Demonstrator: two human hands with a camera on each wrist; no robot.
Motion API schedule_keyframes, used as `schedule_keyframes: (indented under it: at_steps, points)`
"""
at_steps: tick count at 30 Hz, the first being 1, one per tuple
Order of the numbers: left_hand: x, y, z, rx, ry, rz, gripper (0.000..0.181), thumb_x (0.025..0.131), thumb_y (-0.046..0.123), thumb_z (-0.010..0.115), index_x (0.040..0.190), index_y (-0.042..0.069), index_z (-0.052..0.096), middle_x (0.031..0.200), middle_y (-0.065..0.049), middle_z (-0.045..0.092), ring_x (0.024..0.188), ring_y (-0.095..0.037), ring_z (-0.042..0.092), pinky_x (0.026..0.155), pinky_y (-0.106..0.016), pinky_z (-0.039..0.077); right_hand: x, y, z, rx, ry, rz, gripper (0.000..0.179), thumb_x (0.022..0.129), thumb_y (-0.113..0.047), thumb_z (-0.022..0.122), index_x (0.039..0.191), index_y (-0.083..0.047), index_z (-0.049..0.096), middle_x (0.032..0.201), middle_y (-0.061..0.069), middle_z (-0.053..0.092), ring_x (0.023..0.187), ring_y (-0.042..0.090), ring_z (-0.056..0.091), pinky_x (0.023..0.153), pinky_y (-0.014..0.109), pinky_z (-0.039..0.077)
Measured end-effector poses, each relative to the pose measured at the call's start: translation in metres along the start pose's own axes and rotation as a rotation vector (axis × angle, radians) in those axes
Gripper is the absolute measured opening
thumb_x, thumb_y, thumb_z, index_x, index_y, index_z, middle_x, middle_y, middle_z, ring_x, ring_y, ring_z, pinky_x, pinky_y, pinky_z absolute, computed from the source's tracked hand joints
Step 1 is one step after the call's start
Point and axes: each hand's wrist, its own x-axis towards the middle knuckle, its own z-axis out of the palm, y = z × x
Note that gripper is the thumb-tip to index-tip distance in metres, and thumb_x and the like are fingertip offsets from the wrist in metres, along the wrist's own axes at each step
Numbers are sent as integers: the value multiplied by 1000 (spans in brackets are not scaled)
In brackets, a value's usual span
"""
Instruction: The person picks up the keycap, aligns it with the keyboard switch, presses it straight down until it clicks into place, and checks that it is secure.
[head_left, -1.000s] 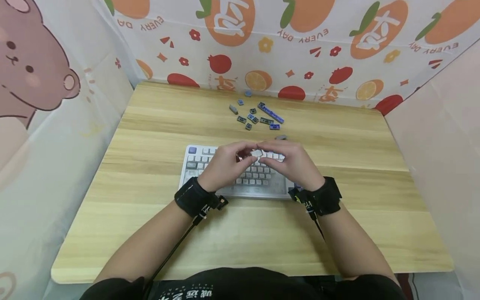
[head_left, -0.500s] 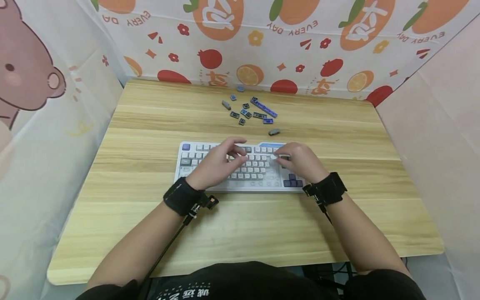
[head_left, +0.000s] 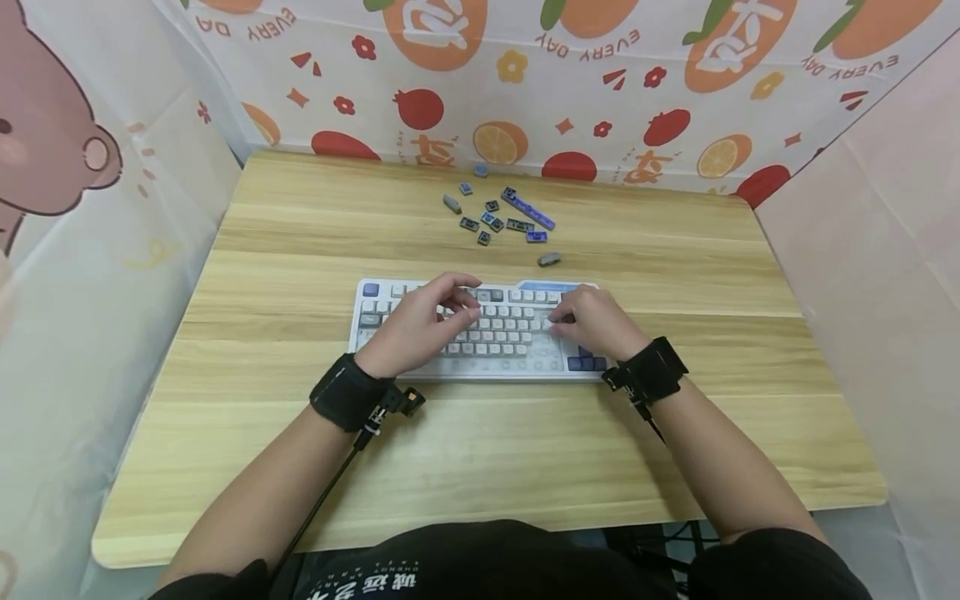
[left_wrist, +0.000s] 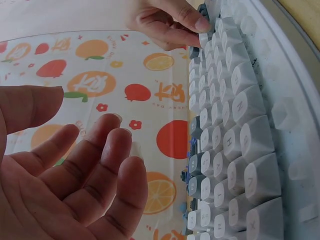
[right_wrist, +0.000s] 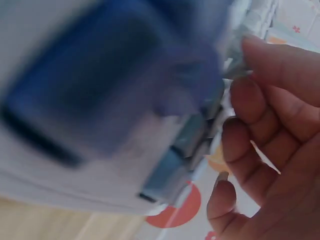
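Observation:
A white keyboard (head_left: 487, 375) lies on the wooden table, with mostly white keycaps and dark blue arrow keys (head_left: 587, 364). Its front row shows bare, capless spots. At the keyboard's right part, my right hand (head_left: 596, 321) pinches a pale keycap (right_wrist: 237, 62) between thumb and index finger, right at the key rows. My left hand (head_left: 416, 329) hovers over the left half with loosely bent fingers and nothing in them. In the left wrist view, its fingers (left_wrist: 132, 185) stand apart from the white keys (left_wrist: 250, 140).
Behind the keyboard lie several loose blue and black keycaps (head_left: 520, 225), a long blue keycap (head_left: 532, 212) and grey keycaps (head_left: 549, 259). A fruit-print cloth (head_left: 450, 100) hangs along the table's back edge (head_left: 315, 158). Each wrist wears a black strap with a cable.
The hands were together over the keyboard with a pale keycap between them. They have parted: the right moved right and down to the keys with the keycap, the left drew left.

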Motion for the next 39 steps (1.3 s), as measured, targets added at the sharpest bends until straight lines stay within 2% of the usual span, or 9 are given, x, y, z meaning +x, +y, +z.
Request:
schedule_keyframes:
  at_steps: [5, 8, 12, 15, 18, 25, 29, 34, 39]
  points:
    - [-1, 1, -1, 19, 8, -4, 32, 98, 19, 58, 130, 14, 56, 105, 0, 68, 98, -14, 62, 79, -35, 50, 7, -4, -5, 74, -96, 123, 9, 84, -15, 78, 92, -10, 79, 96, 4, 75, 93, 20, 67, 83, 37, 53]
    - [-2, -1, -2, 72, 18, -14, 31, 97, 20, 61, 127, 12, 59, 109, -2, 68, 100, -17, 62, 82, -38, 50, 8, -3, -5, 108, -122, 152, 7, 84, -16, 78, 90, -12, 79, 94, 3, 75, 86, 17, 66, 77, 34, 52]
    - [-2, -7, -1, 276, 27, 1, 34, 94, 20, 66, 126, 7, 63, 123, -10, 66, 116, -25, 60, 98, -45, 48, 7, -2, -5, 125, -129, 139, 8, 82, -15, 80, 89, -12, 78, 90, 1, 73, 78, 14, 62, 72, 30, 51]
    - [-3, -11, -1, 438, 5, 22, 42, 91, 21, 70, 129, 5, 62, 138, -15, 57, 134, -32, 47, 112, -51, 36, 6, -3, -5, 116, -109, 103, 10, 82, -14, 80, 91, -10, 78, 88, 2, 73, 75, 13, 62, 71, 30, 52]
    - [-6, -15, -5, 503, -29, 8, 50, 89, 25, 73, 134, 6, 60, 150, -16, 45, 145, -36, 32, 117, -58, 21, 9, -3, -7, 90, -82, 67, 10, 83, -14, 79, 92, -9, 78, 88, 2, 74, 74, 12, 63, 71, 30, 53]
    - [-18, -23, -22, 509, 5, -70, 58, 88, 31, 73, 139, 9, 55, 156, -17, 35, 149, -39, 20, 113, -71, 6, 18, -6, -10, 71, -128, 62, 10, 86, -15, 76, 93, -9, 79, 91, 3, 75, 79, 15, 65, 75, 33, 53]
    - [-28, -31, -36, 487, 45, -115, 58, 90, 30, 72, 140, 7, 53, 157, -20, 32, 149, -41, 18, 111, -73, 6, 21, -7, -13, 65, -180, 104, 6, 87, -18, 76, 88, -13, 80, 90, 0, 75, 77, 14, 63, 74, 32, 50]
    - [-39, -42, -53, 470, 95, -179, 55, 93, 27, 67, 141, 5, 50, 157, -22, 30, 149, -42, 17, 111, -73, 9, 22, -3, -21, 77, -226, 84, 8, 87, -23, 75, 89, -17, 80, 89, -3, 75, 75, 12, 64, 72, 31, 51]
    - [-44, -48, -59, 464, 105, -190, 55, 95, 27, 66, 141, 3, 49, 156, -25, 31, 146, -47, 20, 111, -71, 15, 38, 16, -40, 151, -107, 128, 15, 92, -23, 69, 101, -14, 77, 94, 3, 74, 79, 20, 65, 71, 35, 52]
